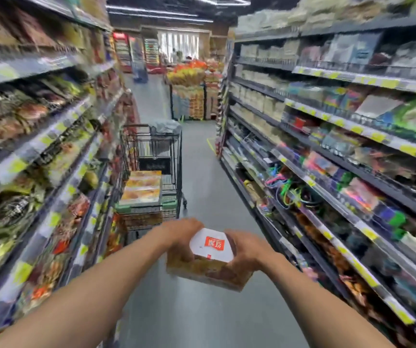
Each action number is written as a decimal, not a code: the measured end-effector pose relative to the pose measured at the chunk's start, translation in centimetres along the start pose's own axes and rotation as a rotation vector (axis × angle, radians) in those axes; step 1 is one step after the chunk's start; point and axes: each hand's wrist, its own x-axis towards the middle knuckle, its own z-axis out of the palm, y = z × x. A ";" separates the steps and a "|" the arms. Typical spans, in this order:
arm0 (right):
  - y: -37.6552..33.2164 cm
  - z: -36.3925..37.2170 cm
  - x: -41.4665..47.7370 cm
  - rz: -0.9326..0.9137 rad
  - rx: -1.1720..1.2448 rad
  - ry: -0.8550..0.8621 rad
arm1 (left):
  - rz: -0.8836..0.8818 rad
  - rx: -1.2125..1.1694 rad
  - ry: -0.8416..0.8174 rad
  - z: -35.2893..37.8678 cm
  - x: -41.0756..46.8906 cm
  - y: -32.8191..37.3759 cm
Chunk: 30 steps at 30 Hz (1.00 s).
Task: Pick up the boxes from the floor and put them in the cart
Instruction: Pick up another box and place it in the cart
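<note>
Left hand [180, 233]: I am curling its fingers round the left end of the box [205, 271], lower centre of the frame.
Right hand [247, 249]: I am clasping the opposite end, with the fingers bent round the edge. Both hands are closing firmly on the one box.
Box: it is hanging clear of the floor [201, 317] between my palms, with its white, red-marked face turned up.
Cart [155, 149]: it is standing up and to the left of my grip, at centre-left of the frame and close against the left shelving [51, 151].
Load in cart: I am seeing flat orange boxes [143, 187] stacked at its near end.
Deciding relation: the box's long axis is running across the frame from hand to hand. The cart is lying ahead and to the left, so my left hand is the nearer one.
Next move, as I judge it: I am expecting to carry the box forward and leftward over the near rim, onto that stack.
Doubt: motion blur is hiding the exact fingertip placement.
</note>
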 end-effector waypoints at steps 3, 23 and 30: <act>-1.4 0.1 5.0 -0.039 -0.026 -0.049 | -0.033 -0.042 -0.011 -0.1 1.1 -3.7; 6.5 -9.2 37.6 -0.301 -0.244 -0.188 | -0.314 -0.243 0.029 -6.6 25.0 -15.1; 6.2 -11.5 49.1 -0.412 -0.275 -0.215 | -0.416 -0.229 0.039 -9.2 31.7 -21.3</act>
